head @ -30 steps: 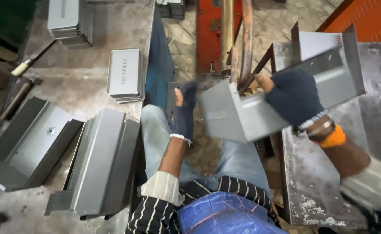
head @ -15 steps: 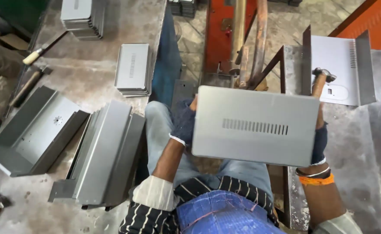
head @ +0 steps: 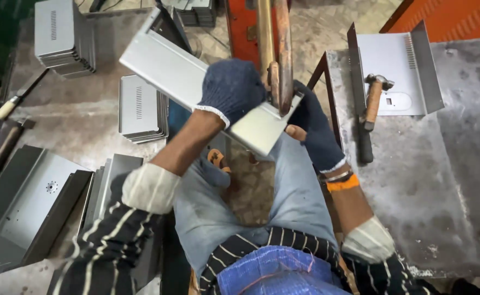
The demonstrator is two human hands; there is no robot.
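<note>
Panel (head: 185, 76) now tilted leftward, both hands (head: 231, 90) gripping.

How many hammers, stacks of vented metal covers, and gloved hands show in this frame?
Hammers: 3 – one on the right bench, two at the left edge.
Stacks of vented covers: 2.
Gloved hands: 2 – left hand and right hand, both on the bent metal panel.
Total: 7

Dark blue knit gloves (head: 231, 87), grey metal panel (head: 196, 82), orange wristband (head: 342, 183), black white-striped sleeves (head: 106, 240), wooden-handled hammer (head: 372, 101)
</note>
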